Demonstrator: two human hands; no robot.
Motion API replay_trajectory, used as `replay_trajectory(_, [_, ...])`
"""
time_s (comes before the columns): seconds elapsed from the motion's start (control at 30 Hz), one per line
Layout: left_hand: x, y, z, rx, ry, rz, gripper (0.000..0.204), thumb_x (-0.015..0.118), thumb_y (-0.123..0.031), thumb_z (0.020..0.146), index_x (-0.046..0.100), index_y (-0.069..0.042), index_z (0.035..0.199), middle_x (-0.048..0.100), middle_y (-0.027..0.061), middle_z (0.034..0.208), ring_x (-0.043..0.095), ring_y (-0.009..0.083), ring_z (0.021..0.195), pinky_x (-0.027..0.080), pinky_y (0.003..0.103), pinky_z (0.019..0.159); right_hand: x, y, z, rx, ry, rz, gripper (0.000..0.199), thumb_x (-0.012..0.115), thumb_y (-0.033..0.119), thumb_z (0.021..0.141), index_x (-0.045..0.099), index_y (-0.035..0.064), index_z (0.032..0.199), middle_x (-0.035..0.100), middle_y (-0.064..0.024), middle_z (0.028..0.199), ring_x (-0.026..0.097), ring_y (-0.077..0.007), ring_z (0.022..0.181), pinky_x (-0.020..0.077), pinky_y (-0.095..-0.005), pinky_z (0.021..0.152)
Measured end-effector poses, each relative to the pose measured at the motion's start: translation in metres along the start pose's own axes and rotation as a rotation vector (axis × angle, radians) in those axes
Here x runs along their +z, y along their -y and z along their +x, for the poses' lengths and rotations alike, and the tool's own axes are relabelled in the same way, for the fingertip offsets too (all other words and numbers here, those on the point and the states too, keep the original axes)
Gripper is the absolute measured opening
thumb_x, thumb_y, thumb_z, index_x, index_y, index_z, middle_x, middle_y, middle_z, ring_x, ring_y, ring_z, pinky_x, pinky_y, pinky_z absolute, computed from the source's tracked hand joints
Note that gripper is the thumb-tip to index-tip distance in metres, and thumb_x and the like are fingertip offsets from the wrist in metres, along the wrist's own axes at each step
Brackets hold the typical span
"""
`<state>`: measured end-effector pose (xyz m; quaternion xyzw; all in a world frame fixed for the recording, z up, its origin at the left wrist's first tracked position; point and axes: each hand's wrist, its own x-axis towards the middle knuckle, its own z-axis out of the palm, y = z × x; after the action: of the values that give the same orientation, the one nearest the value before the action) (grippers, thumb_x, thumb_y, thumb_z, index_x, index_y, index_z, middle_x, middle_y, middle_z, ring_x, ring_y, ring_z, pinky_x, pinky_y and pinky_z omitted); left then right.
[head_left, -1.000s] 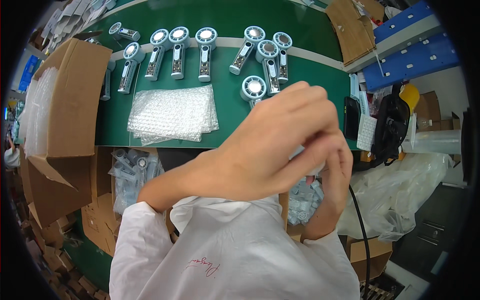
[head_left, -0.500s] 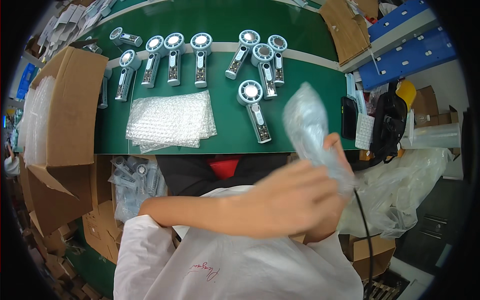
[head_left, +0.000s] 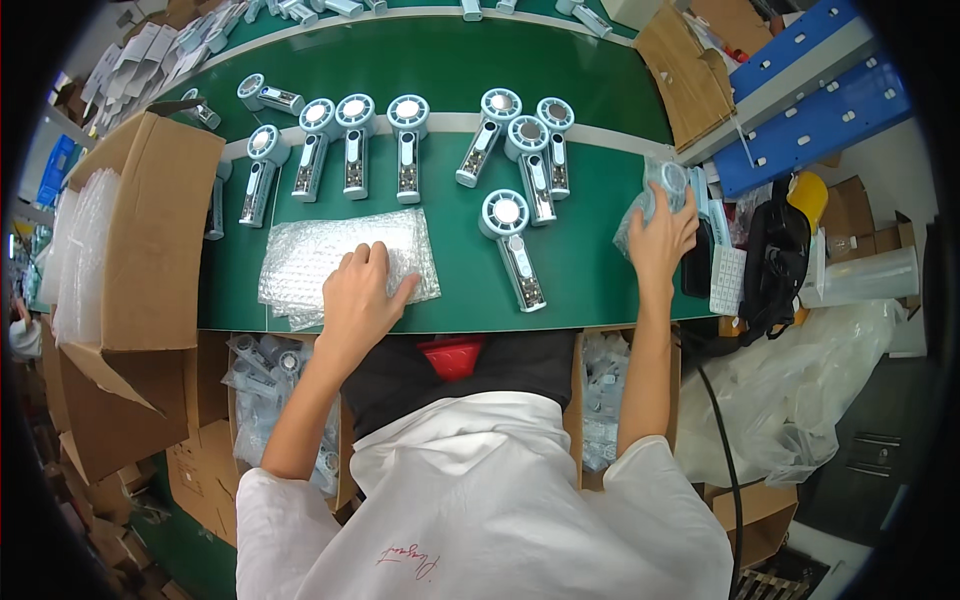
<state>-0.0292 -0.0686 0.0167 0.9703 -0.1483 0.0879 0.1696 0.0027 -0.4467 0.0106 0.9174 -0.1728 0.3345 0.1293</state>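
Half a second ago both hands were together at the wrapped fan; now they are well apart. From where I stand, the right hand has the wrapped fan at the table's right side, thumb and fingers loosely curled over it. Its round head shows just beyond the fingertips; film bulges beside the thumb. The left hand lies on the sheets, fingers slightly bent, thumb spread, nothing gripped. Sheets: clear, dimpled, rectangular, stacked. Table: smooth green.

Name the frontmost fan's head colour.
The fan's head is light blue with a pale centre; head view.
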Motion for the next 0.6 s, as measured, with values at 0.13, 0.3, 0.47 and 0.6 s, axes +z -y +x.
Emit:
replay_trajectory(0.13, [0.003, -0.002, 0.0, 0.013, -0.039, -0.016, 0.02, 0.066, -0.018, 0.082, 0.057, 0.001, 0.08, 0.057, 0.0144, 0.072, 0.056, 0.0315, 0.061, 0.046, 0.041, 0.053, 0.007, 0.043, 0.037, -0.016, 0.262, 0.874, 0.046, 0.066, 0.021, 0.084, 0.059, 0.0038, 0.126, 0.053, -0.0181, 0.127, 0.056, -0.0342, 0.11, 0.0477, -0.0424, 0.092])
replay_trajectory(0.3, [-0.003, 0.003, 0.004, -0.078, 0.09, -0.057, 0.016, 0.063, -0.012, 0.08, 0.057, 0.002, 0.073, 0.059, 0.0172, 0.069, 0.055, 0.0356, 0.061, 0.047, 0.041, 0.06, 0.045, 0.076, 0.05, -0.066, 0.479, 0.772, 0.051, 0.066, 0.032, 0.083, 0.059, 0.0006, 0.122, 0.062, -0.0171, 0.115, 0.063, -0.0333, 0.096, 0.0517, -0.0407, 0.083])
replay_trajectory(0.47, [-0.002, 0.003, 0.004, -0.1, 0.057, -0.13, 0.02, 0.062, -0.012, 0.08, 0.056, 0.004, 0.069, 0.061, 0.0201, 0.068, 0.055, 0.0371, 0.06, 0.047, 0.043, 0.061, 0.025, 0.08, 0.069, 0.046, 0.881, 0.683, 0.049, 0.065, 0.035, 0.083, 0.062, -0.0009, 0.116, 0.069, -0.0153, 0.098, 0.067, -0.0334, 0.083, 0.0528, -0.0406, 0.074])
replay_trajectory(0.6, [0.005, 0.01, 0.005, 0.029, -0.001, -0.156, 0.019, 0.06, -0.01, 0.084, 0.059, 0.005, 0.071, 0.062, 0.0211, 0.073, 0.056, 0.0388, 0.058, 0.048, 0.044, 0.059, 0.038, 0.067, 0.061, 0.071, 0.707, 0.673, 0.044, 0.063, 0.034, 0.086, 0.064, -0.0029, 0.11, 0.071, -0.0139, 0.087, 0.065, -0.0348, 0.073, 0.0524, -0.0415, 0.069])
